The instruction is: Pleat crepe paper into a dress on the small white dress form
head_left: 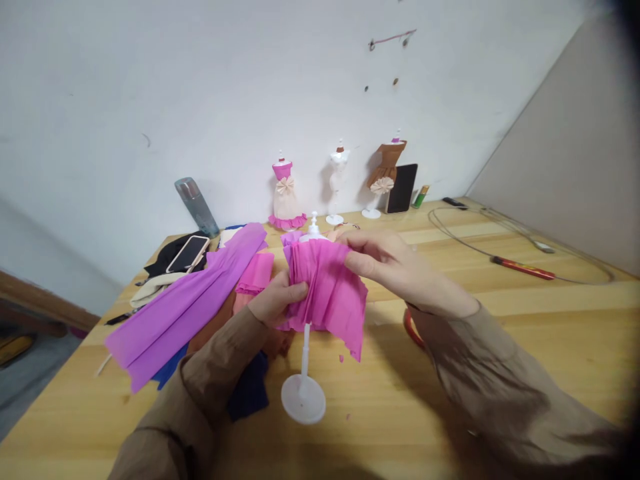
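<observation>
Pink pleated sheet (330, 280): held across the front of the white mannequin (313, 230), at the middle of the table (560, 327); whether paper or cloth is used cannot be told.
Wrapping: judged to be the step in hand, the folds apparently being gathered around the mannequin's body.
Left hand (274, 299): its thumb is pressed onto the bunched folds at the left; its fingertips are hidden behind.
Right hand (390, 263): the sheet's upper right edge is pinched between thumb and fingers.
Free edge: a level draw around the body seems called for, with the folds held firm at the left.
Pleats: set top to bottom, fanned rightward, the loose corner pointed near and right.
Mannequin axis: held roughly upright, neck uppermost.
Purple strip (195, 307): laid at the left, its long axis slanted from near left to far right.
</observation>
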The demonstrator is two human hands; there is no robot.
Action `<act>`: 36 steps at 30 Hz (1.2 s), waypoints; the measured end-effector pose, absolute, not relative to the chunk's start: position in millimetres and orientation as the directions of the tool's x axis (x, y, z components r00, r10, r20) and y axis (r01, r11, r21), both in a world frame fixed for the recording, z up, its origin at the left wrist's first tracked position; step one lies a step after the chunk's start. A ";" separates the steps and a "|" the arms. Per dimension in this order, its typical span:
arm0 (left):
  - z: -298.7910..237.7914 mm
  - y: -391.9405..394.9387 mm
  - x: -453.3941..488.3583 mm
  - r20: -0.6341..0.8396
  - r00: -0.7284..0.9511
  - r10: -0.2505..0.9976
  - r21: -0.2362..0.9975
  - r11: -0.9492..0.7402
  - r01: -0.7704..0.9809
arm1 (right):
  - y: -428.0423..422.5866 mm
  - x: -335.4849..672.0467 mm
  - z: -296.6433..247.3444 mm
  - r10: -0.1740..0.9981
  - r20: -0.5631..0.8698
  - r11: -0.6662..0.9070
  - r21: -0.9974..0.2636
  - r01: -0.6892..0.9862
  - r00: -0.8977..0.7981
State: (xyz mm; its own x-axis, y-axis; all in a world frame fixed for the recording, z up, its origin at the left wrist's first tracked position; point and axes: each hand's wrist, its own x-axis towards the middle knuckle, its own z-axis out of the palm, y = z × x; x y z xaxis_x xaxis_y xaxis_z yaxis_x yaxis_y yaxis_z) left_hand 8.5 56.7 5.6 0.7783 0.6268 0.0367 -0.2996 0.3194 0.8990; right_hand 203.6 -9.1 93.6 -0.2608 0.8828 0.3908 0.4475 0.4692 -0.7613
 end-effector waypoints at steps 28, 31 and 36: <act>23.3 46.7 13.2 -0.084 0.797 0.598 0.912 0.369 -0.180 | -3.9 206.3 84.6 0.987 0.102 0.145 -0.909 0.390 -0.127; 22.9 46.3 13.2 -0.087 0.801 0.592 0.905 0.383 -0.185 | -3.1 207.3 83.4 0.983 0.126 0.172 -0.895 0.411 -0.136; 24.2 44.3 15.3 -0.051 0.785 0.617 0.912 0.350 -0.216 | -2.4 205.0 80.3 0.977 0.174 0.211 -0.872 0.442 -0.123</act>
